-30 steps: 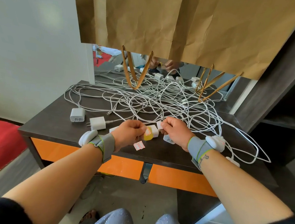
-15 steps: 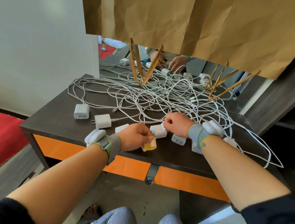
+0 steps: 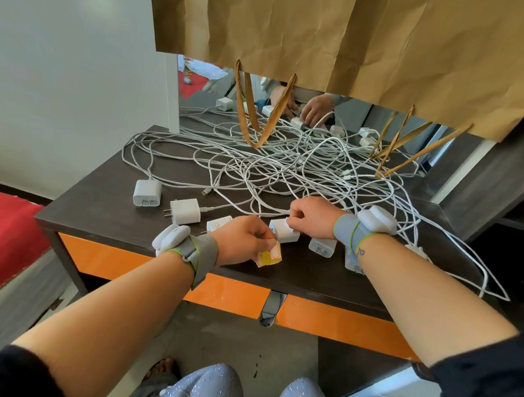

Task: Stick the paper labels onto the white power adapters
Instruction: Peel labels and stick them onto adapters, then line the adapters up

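Left hand [image 3: 244,239] pinches a yellow label strip [image 3: 269,257] near desk [image 3: 102,203] front edge, w/ one label [image 3: 275,252] lifting off. Just right, right hand [image 3: 311,217] is closed on a white adapter [image 3: 284,232] at mid desk. Labels look light, floppy & sticky, so grab by a corner; adapter's rigid, smooth, best held by its sides.

A brown paper bag [image 3: 347,41] hung over the dark table's [image 3: 95,206] far edge, its handles [image 3: 258,112] dangling above tangled white cables [image 3: 273,167]; orange drawer fronts [image 3: 338,325] lined the near edge.
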`<move>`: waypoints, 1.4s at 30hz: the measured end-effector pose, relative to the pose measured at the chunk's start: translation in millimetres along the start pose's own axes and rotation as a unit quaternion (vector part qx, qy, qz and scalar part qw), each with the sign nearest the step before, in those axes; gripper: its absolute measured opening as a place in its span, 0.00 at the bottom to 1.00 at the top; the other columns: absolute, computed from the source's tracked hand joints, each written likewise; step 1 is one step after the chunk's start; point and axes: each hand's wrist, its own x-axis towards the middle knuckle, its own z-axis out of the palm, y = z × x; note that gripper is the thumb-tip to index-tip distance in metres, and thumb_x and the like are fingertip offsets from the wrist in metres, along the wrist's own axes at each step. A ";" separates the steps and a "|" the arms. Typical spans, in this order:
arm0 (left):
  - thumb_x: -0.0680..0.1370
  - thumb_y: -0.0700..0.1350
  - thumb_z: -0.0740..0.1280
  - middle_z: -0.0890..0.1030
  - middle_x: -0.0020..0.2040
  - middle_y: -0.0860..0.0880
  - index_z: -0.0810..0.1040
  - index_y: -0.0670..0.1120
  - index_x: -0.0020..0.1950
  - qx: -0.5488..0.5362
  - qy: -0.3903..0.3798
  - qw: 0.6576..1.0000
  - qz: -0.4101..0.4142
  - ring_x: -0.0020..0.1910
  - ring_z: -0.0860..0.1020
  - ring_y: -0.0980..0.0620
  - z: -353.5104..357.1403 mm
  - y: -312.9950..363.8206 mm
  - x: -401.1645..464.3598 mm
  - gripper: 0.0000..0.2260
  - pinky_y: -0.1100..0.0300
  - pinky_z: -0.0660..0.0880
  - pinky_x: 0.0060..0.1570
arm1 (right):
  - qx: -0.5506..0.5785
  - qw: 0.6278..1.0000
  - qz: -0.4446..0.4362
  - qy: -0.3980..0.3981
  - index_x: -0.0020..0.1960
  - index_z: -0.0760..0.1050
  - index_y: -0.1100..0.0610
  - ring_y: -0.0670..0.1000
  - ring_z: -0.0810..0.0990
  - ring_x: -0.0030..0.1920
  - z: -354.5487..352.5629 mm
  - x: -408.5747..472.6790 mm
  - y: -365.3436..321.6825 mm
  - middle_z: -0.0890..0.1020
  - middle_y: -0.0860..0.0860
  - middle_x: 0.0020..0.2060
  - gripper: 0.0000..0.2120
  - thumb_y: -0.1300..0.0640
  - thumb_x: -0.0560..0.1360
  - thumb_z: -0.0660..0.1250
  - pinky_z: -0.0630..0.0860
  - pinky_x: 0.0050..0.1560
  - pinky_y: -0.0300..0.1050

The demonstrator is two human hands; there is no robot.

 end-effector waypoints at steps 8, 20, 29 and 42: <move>0.77 0.43 0.65 0.81 0.54 0.42 0.77 0.51 0.37 -0.006 -0.005 1.000 -0.003 0.33 0.77 0.54 -0.5 -1.1 -0.1 0.09 0.59 0.75 0.43 | 0.006 1.000 0.010 -0.001 0.38 0.67 0.54 0.50 0.71 0.37 9.6 0.7 -0.1 0.73 0.49 0.35 0.13 0.47 0.74 0.64 0.67 0.37 0.44; 0.77 0.42 0.65 0.81 0.51 0.42 0.77 0.50 0.39 -0.007 -0.006 1.000 -0.005 0.32 0.77 0.51 0.9 -2.8 0.6 0.08 0.52 0.78 0.48 | 0.052 0.997 0.018 0.053 0.39 0.64 0.55 0.54 0.71 0.43 22.7 -2.2 5.0 0.73 0.53 0.38 0.09 0.53 0.76 0.60 0.65 0.43 0.45; 0.77 0.42 0.64 0.80 0.55 0.42 0.77 0.49 0.41 -0.003 -0.005 1.000 -0.010 0.33 0.77 0.53 0.6 -0.8 1.3 0.06 0.56 0.77 0.45 | 0.093 0.991 0.036 0.094 0.40 0.67 0.55 0.51 0.72 0.39 26.4 4.8 7.9 0.72 0.47 0.33 0.10 0.50 0.73 0.64 0.66 0.41 0.44; 0.77 0.43 0.65 0.81 0.49 0.45 0.77 0.48 0.43 -0.014 -0.004 1.000 -0.022 0.33 0.77 0.53 0.8 -0.2 2.3 0.04 0.55 0.77 0.47 | 0.153 0.987 -0.005 0.057 0.48 0.69 0.53 0.47 0.72 0.35 22.9 -6.5 17.7 0.74 0.47 0.33 0.13 0.52 0.69 0.72 0.70 0.40 0.40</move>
